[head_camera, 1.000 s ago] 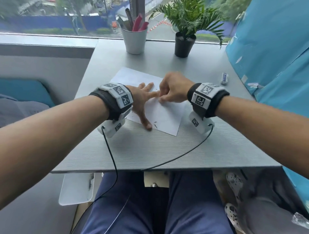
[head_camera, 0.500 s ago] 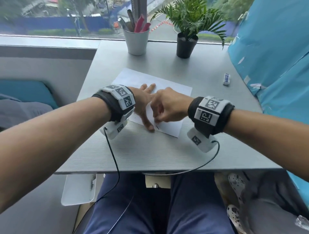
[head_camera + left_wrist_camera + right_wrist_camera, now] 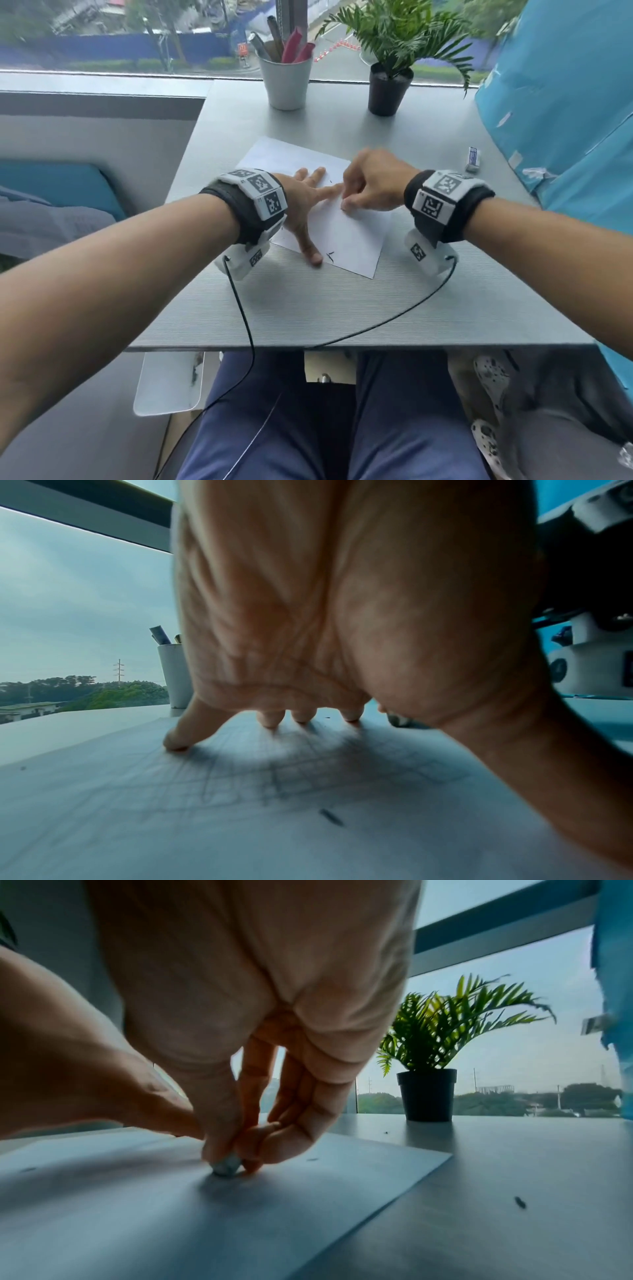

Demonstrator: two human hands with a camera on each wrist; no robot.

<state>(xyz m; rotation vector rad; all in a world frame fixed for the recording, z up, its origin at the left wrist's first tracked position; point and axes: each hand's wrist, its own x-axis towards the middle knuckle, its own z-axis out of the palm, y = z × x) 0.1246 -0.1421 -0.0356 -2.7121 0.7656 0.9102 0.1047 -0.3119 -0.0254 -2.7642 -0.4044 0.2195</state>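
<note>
My left hand (image 3: pixel 301 209) lies flat, fingers spread, pressing the sheet of paper (image 3: pixel 352 240) at the middle of the counter (image 3: pixel 308 308). Just at its 2 o'clock, my right hand (image 3: pixel 371 186) pinches a small grey nub (image 3: pixel 226 1166), probably an eraser, tip down against the sheet of paper.

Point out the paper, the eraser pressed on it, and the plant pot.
paper (image 3: pixel 356 240): head view, bare lower right part.
eraser (image 3: pixel 226 1166): right wrist view, grey tip touching the sheet.
plant pot (image 3: pixel 388 94): head view, black front wall.
</note>
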